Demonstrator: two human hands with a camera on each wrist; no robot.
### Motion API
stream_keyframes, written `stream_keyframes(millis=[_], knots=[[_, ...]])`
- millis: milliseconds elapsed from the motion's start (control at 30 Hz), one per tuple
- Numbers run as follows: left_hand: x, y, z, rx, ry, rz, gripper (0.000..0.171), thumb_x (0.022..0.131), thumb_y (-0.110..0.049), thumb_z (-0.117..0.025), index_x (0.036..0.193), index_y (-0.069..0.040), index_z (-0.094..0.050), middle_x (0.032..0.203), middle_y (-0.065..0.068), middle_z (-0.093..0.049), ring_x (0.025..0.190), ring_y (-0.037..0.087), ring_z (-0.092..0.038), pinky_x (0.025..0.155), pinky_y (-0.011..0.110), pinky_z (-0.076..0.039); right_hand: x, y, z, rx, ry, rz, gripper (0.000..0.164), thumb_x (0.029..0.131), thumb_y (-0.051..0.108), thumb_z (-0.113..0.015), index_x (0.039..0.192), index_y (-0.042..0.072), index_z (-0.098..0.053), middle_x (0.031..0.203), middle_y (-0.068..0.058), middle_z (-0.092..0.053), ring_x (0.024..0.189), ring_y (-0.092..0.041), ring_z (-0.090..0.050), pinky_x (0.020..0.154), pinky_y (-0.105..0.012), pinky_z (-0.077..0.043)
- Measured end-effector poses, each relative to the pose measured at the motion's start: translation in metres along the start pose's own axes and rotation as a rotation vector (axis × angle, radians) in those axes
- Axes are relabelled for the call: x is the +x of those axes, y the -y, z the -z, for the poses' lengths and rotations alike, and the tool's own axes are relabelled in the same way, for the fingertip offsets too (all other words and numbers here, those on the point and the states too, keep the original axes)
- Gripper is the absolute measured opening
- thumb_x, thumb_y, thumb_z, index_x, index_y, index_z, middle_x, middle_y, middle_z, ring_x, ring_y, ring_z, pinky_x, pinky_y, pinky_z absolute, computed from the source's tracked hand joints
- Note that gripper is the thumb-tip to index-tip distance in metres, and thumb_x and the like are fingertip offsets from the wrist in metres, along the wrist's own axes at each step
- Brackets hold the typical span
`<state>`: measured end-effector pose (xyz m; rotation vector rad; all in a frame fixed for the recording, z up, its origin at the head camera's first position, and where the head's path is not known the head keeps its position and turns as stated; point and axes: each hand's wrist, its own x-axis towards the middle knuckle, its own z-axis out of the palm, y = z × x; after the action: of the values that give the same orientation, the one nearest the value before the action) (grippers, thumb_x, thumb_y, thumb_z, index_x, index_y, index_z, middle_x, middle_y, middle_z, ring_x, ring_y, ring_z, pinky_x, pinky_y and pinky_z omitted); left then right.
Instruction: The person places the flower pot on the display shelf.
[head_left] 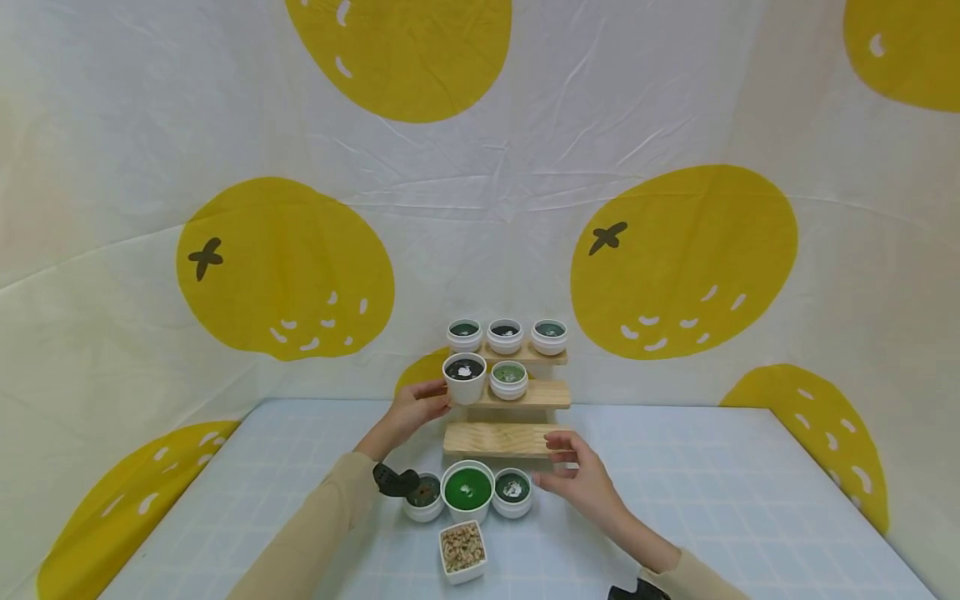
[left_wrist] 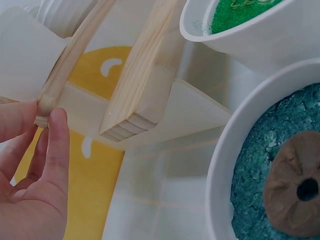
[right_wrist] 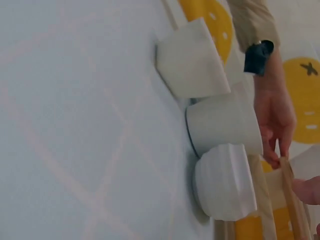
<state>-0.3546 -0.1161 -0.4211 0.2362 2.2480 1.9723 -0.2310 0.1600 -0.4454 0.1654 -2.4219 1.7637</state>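
A three-step wooden stand (head_left: 495, 439) holds small white pots with coloured tops. My left hand (head_left: 412, 412) pinches the left end of its middle shelf (left_wrist: 48, 100) between thumb and fingers. Just above those fingertips stands a white cup with a dark top (head_left: 465, 379), and beside it a white pot with a light green top (head_left: 509, 380). My right hand (head_left: 581, 479) is by the right end of the bottom shelf, its fingers gently bent and nothing between them. In the right wrist view only its fingertips (right_wrist: 307, 191) show at the edge.
Three white pots (head_left: 506, 337) line the top shelf. Before the stand are a bright green-topped cup (head_left: 468, 490), a pot with a brown ring (head_left: 424, 498) and a dark-topped pot (head_left: 513, 493). A square dish of light brown bits (head_left: 463, 552) sits nearest on the pale checked cloth (head_left: 675, 483).
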Motion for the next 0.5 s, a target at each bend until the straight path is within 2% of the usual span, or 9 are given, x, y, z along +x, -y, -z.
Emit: stream_keyframes(millis=[167, 333, 500], knots=[[-0.001, -0.002, 0.000, -0.002, -0.001, 0.005, 0.046, 0.093, 0.000, -0.055, 0.137, 0.006, -0.047, 0.132, 0.027, -0.055, 0.102, 0.020, -0.064, 0.095, 0.034, -0.054, -0.006, -0.006, -0.001, 0.012, 0.043, -0.018, 0.057, 0.069, 0.004, -0.083, 0.119, 0.004, -0.056, 0.116, -0.015, -0.060, 0.099, -0.024, -0.058, 0.080, -0.027, -0.054], [-0.001, -0.001, -0.001, -0.012, -0.003, 0.011, 0.046, 0.092, 0.001, -0.056, 0.137, 0.005, -0.048, 0.132, 0.027, -0.055, 0.100, 0.019, -0.065, 0.094, 0.034, -0.054, -0.012, -0.011, -0.002, 0.015, 0.102, -0.010, 0.059, 0.069, 0.004, -0.082, 0.121, 0.001, -0.054, 0.118, -0.020, -0.057, 0.099, -0.026, -0.058, 0.080, -0.028, -0.055], [-0.001, -0.001, -0.001, -0.023, 0.006, 0.005, 0.046, 0.093, 0.001, -0.055, 0.138, 0.006, -0.046, 0.134, 0.028, -0.053, 0.099, 0.016, -0.065, 0.094, 0.033, -0.055, -0.020, -0.017, -0.007, 0.018, 0.160, 0.018, 0.061, 0.069, 0.004, -0.082, 0.122, 0.000, -0.053, 0.117, -0.020, -0.057, 0.098, -0.024, -0.058, 0.080, -0.029, -0.056]])
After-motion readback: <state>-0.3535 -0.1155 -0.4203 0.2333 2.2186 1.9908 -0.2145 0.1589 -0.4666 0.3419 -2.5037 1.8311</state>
